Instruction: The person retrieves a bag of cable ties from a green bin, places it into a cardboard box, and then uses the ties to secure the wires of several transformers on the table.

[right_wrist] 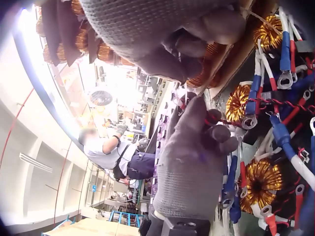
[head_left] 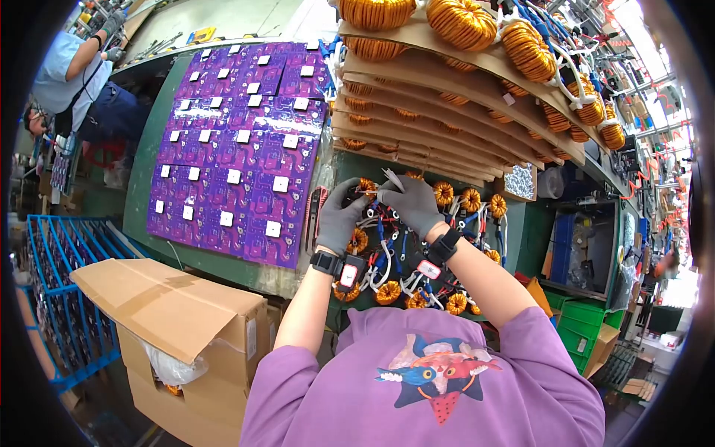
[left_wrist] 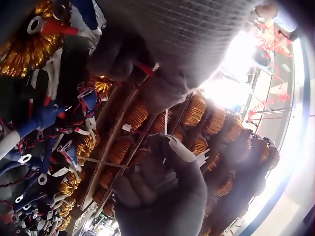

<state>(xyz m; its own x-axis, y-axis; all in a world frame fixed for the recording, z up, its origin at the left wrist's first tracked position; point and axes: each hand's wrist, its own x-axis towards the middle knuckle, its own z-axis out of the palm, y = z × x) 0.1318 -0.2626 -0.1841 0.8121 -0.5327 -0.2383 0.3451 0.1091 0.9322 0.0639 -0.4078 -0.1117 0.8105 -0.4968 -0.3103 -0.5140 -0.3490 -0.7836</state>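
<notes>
Green worktop [head_left: 141, 201] in a crowded workshop; bearings are taken from the hands in the head view. Between nine and ten o'clock, purple circuit boards [head_left: 238, 156] lie edge to edge in rows, bearing white squares. At one o'clock stands a stack of cardboard sheets [head_left: 417, 67] layered with larger copper-coloured coils [head_left: 462, 22]. A cardboard box [head_left: 216, 380] is at eight o'clock, green crates [head_left: 581, 331] at four. Another person [head_left: 74, 82], in a light blue top, is at ten o'clock.

Left hand [head_left: 342, 216], gloved in grey: fingers closed together, pinching a red-sleeved lead [left_wrist: 146, 70] near its metal end. Whether this lead joins the small coil just beyond the fingertips cannot be determined.

Right hand [head_left: 413, 203], likewise gloved: fingers curled, with no wide gap, gripping several thin white strips [head_left: 392, 179] that protrude above it. One strip spans the short gap between both hands' fingertips.

Small coils [head_left: 387, 292], with blue, white and red leads ending in ring lugs, lie close by from three to six o'clock.
</notes>
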